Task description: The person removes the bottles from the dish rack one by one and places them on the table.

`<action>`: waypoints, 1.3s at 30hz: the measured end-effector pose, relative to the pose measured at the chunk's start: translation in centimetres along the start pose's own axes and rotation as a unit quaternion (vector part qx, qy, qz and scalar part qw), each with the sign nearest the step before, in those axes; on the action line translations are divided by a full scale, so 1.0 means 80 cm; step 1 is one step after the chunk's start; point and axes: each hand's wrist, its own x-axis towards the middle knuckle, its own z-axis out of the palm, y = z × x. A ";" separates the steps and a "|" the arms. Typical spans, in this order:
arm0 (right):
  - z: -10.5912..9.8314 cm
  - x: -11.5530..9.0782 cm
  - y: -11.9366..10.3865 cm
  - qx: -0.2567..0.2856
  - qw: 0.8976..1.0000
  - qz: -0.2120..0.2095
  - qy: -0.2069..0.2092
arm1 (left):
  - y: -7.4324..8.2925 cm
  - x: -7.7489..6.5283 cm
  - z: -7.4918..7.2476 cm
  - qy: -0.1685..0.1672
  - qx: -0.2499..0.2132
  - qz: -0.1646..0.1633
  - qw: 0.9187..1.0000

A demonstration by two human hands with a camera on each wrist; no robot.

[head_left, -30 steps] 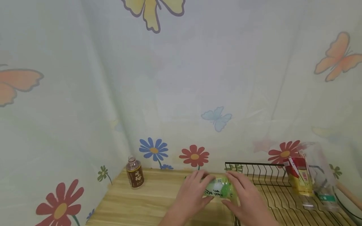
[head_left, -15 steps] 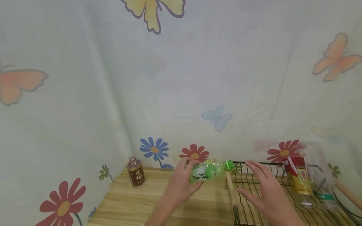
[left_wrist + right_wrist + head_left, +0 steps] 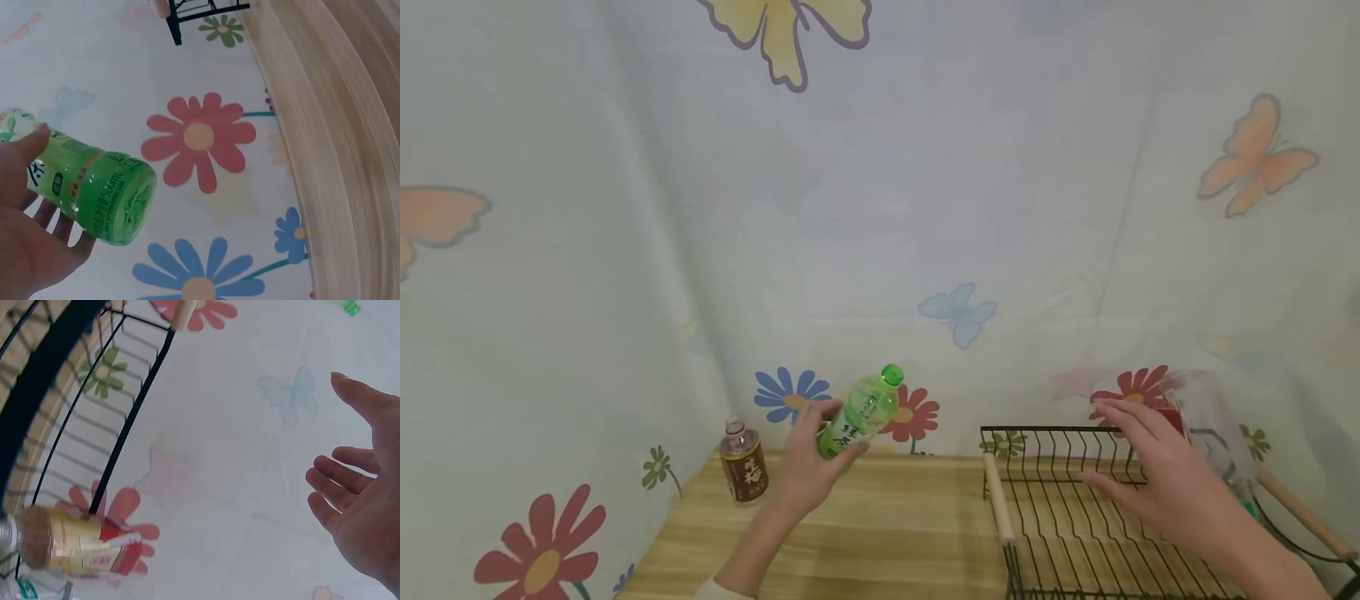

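My left hand grips a green tea bottle around its lower body, raised over the table and tilted with its neck up to the right. In the left wrist view the thumb and fingers wrap the bottle, its base pointing toward the lower right. My right hand hovers above the wire rack, fingers spread and holding nothing. The right wrist view shows that hand with its palm turned up and the thumb apart.
A brown-labelled bottle without a visible cap stands at the table's back left. A red-and-yellow bottle and a clear bottle stand at the rack's right end. Wooden handles edge the rack, and a flowered curtain hangs behind.
Both hands were at the tea bottle; the right hand has let go and moved right over the rack. The left hand has carried the bottle left and tipped its neck upward.
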 end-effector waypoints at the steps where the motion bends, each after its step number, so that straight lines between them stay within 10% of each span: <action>1: -0.004 0.001 0.004 0.005 1.000 0.007 -0.007 | -0.004 0.001 -0.006 0.008 -0.005 -0.006 1.000; 14: 0.002 -0.014 0.070 0.069 0.989 0.114 -0.060 | -0.082 -0.001 -0.036 0.082 -0.137 -0.190 0.969; 39: 0.034 -0.070 0.148 0.011 0.962 0.243 -0.123 | -0.147 -0.036 -0.016 0.145 -0.061 -0.267 0.951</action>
